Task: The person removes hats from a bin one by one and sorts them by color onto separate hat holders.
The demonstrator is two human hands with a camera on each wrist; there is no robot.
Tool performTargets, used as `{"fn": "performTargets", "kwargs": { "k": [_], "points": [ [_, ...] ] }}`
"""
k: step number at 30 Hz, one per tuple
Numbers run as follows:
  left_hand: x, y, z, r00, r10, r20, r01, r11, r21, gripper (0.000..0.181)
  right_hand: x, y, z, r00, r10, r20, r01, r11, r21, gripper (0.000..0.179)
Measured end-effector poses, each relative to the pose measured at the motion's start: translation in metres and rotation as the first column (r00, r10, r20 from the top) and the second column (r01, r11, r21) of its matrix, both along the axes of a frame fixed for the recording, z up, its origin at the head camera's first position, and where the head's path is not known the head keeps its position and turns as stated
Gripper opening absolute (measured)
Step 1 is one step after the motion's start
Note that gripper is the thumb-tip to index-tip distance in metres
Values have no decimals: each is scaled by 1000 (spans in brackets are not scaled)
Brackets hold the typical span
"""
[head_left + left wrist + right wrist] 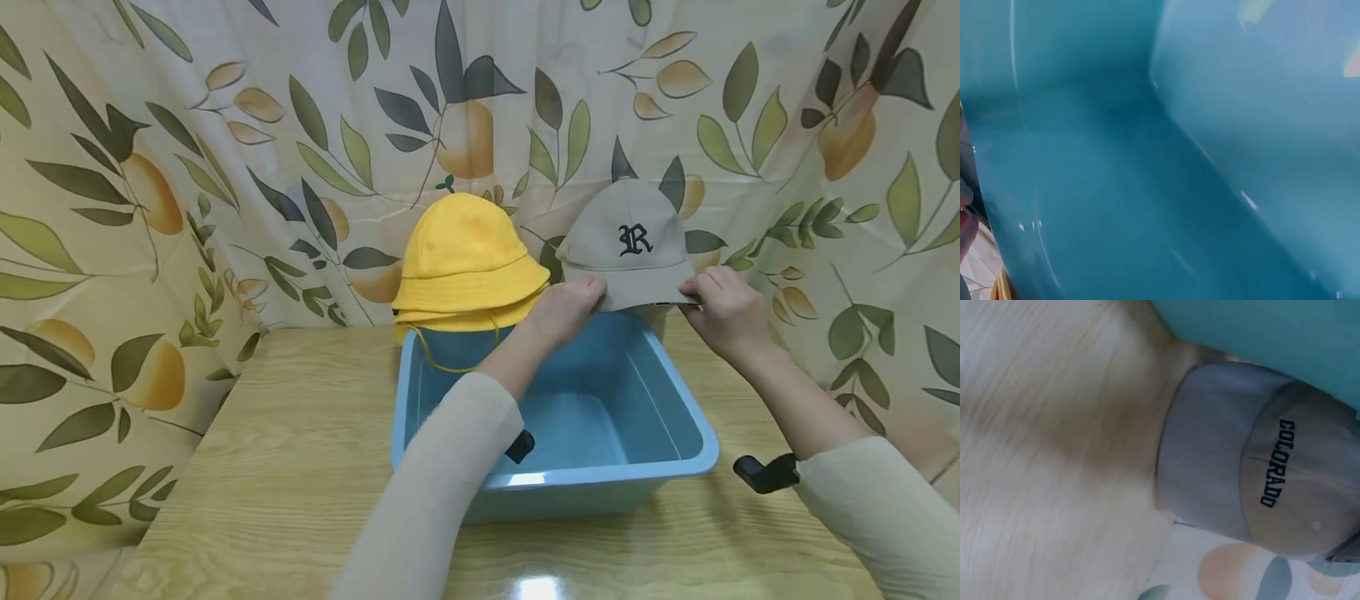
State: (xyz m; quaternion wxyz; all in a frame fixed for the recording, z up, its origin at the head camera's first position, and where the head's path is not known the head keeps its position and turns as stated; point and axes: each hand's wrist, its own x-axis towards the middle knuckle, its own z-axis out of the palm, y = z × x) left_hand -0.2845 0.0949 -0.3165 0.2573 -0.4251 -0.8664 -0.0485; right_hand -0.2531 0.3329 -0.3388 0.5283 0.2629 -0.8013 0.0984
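Observation:
Above the far right rim of a blue plastic basin (pixel 555 479) is a light grey baseball cap (pixel 652 217) with a dark letter R on its front. My left hand (pixel 566 308) pinches the left side of its brim. At the brim's right edge, my right hand (pixel 723 308) grips it between thumb and fingers. The left wrist view mostly shows the basin's inside (pixel 1104 175), with fingertips (pixel 967 231) at the left edge. Behind the basin on the table, a grey cap (pixel 1204 450) lettered COLORADO shows in the right wrist view.
Yellow bucket hats (pixel 465 242), stacked with a cord hanging down, overlap the basin's far left corner. Under the basin is a wooden table (pixel 300 467). A curtain (pixel 337 100) with a leaf and fruit print hangs at the back and sides.

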Motion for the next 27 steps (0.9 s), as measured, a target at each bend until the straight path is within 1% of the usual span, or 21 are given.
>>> {"fn": "performTargets", "kwargs": {
  "k": [3,5,9,12,14,17,18,20,23,25,27],
  "points": [
    [2,-2,2,999,-41,24,42,998,-44,6,10,3,5,997,9,74,-12,999,50,25],
    [3,-3,4,998,-58,33,60,996,-72,7,15,4,8,993,-7,122,-2,997,73,28],
    [5,-2,5,997,-67,45,72,989,-127,10,24,4,9,975,-51,216,32,995,90,33],
    [6,-2,6,996,-76,53,85,980,-182,13,27,6,7,963,-75,258,51,994,98,36],
    [6,-2,9,993,-92,78,106,972,-207,14,29,9,6,958,-83,273,56,993,103,36],
    [6,-3,16,981,-107,163,146,957,-250,21,31,13,6,950,-89,300,58,992,111,39],
    [6,-3,18,973,-106,205,159,952,-262,24,32,15,6,947,-89,310,56,992,117,40],
    [6,-4,25,950,-95,297,183,942,-282,31,34,17,7,941,-87,327,46,990,130,42],
    [7,-6,34,905,-53,423,196,933,-302,46,36,18,12,936,-86,342,28,985,170,42],
    [9,-10,40,875,-18,483,185,935,-302,56,38,17,16,931,-88,354,16,980,200,41],
    [11,-15,46,856,5,517,169,942,-289,65,41,15,22,920,-102,378,15,974,227,42]
  ]
}}
